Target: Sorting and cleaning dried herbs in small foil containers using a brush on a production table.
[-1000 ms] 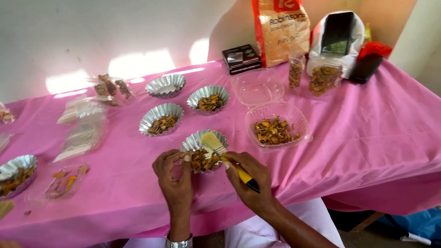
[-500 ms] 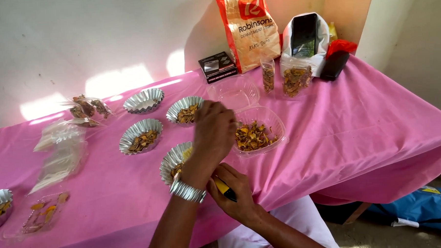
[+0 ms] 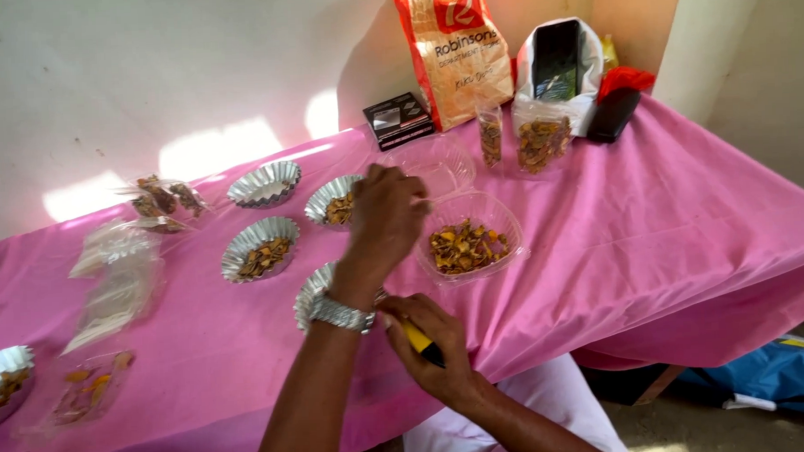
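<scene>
A home snack-packing corner, not a shop floor or factory.

I see a makeshift work table (image 3: 670,234) draped in a loose pink cloth, pushed against a plain, scuffed cream wall (image 3: 147,74) with sunlight patches on it. On it I count 5 fluted foil cups (image 3: 264,183) holding portions of a dried, brownish-orange mix, a clear plastic tub (image 3: 469,241) of the same mix, small filled clear bags (image 3: 542,141), flat empty bags (image 3: 109,263) waiting at the side, a small black pocket scale (image 3: 398,119) and an orange shopping bag (image 3: 454,50) leaning on the wall. It all reads to me as domestic, hand-portioned food packing on an improvised surface.
</scene>
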